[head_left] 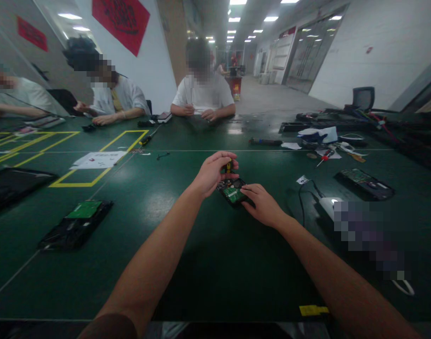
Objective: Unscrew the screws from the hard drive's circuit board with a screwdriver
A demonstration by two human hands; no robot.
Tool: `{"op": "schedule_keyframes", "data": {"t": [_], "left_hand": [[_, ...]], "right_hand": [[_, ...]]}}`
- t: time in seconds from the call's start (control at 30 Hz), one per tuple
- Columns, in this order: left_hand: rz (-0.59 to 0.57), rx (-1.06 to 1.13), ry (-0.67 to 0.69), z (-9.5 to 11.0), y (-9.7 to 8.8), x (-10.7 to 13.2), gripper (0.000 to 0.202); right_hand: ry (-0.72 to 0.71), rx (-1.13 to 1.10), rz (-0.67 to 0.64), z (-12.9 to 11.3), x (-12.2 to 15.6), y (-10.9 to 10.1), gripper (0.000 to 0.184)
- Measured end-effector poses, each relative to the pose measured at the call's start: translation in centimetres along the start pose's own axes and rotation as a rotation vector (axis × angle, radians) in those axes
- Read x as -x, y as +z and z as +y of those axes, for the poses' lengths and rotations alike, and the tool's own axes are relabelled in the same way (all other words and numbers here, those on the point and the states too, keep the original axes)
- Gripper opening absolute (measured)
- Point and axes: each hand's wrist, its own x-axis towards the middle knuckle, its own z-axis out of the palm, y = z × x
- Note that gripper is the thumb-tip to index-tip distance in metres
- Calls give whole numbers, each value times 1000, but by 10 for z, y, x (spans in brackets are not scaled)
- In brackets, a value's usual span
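The screwdriver (228, 165) is yellow-and-black, the circuit board (233, 194) green.

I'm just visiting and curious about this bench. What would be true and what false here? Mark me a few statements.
1. The left hand holds a yellow-and-black tool. True.
2. The right hand is away from the circuit-board device. False: its fingers are on the device's edge.
3. The tabletop is white. False: it is dark green.
4. A white paper sheet overlaps a yellow outline. True.
5. The right hand holds the red-handled tool. False: that lies on the tabletop.
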Motion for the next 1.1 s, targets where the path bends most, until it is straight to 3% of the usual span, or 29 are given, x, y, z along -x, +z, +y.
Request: {"op": "schedule_keyframes", "data": {"t": [0.3,0.47,0.8,1.1], "left_hand": [[26,-116,32,-3,4,0,22],[127,-271,73,0,1,1,22],[79,-11,-22,-2,1,-1,19],[163,-224,68,1,-3,-2,21]], "right_hand": [[3,-6,-5,1,1,1,40],[2,-19,11,2,1,1,40],[4,-16,-3,1,1,0,40],[8,-7,7,0,0,0,40]]}}
